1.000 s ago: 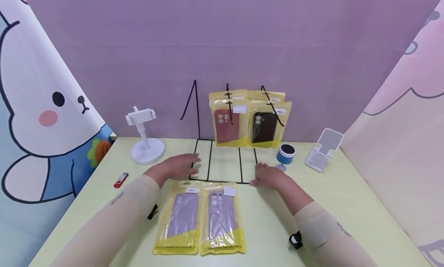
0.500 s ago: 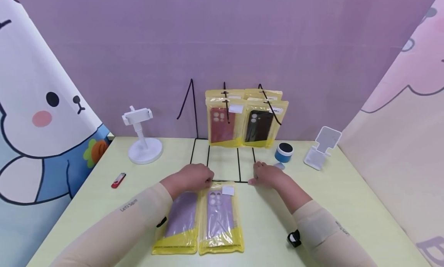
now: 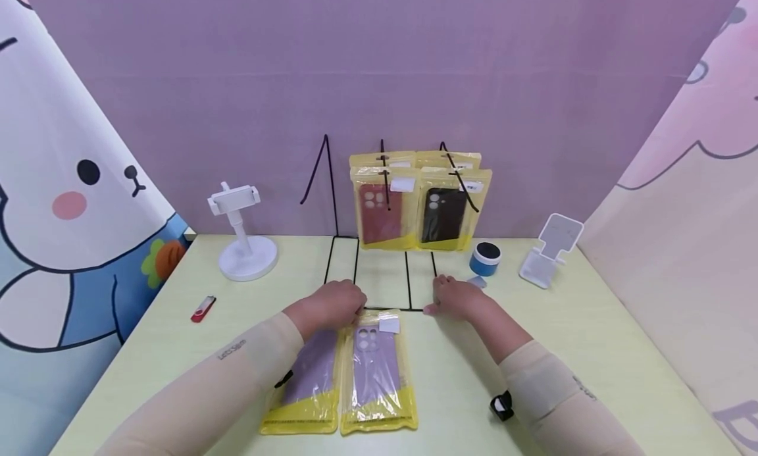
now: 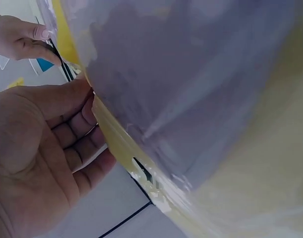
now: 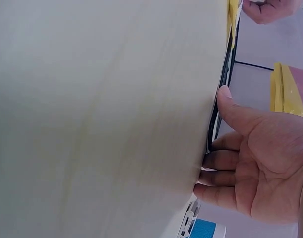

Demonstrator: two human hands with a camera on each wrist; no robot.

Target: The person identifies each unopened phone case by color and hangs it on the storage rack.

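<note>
Two yellow packages with purple phone cases lie side by side on the table. My left hand (image 3: 331, 304) covers the top of the left package (image 3: 308, 383). In the left wrist view my left hand (image 4: 89, 106) has thumb and curled fingers at the top edge of that package (image 4: 191, 99). The right package (image 3: 376, 377) lies untouched. My right hand (image 3: 453, 299) sits at the front right corner of the black wire rack (image 3: 385, 309). In the right wrist view that hand (image 5: 216, 139) has its thumb and curled fingertips on the wire (image 5: 222, 79).
A red case package (image 3: 379, 209) and a black one (image 3: 444, 212) hang on the rack's hooks; the left hook (image 3: 322, 173) is bare. A white phone holder (image 3: 243, 245) and a red USB stick (image 3: 203, 308) are on the left. A blue tin (image 3: 485, 258) and a white folding stand (image 3: 551, 252) are on the right.
My left hand has come back from the rack's front left corner onto the top of the left purple package. The right hand has stayed at the rack's corner.
</note>
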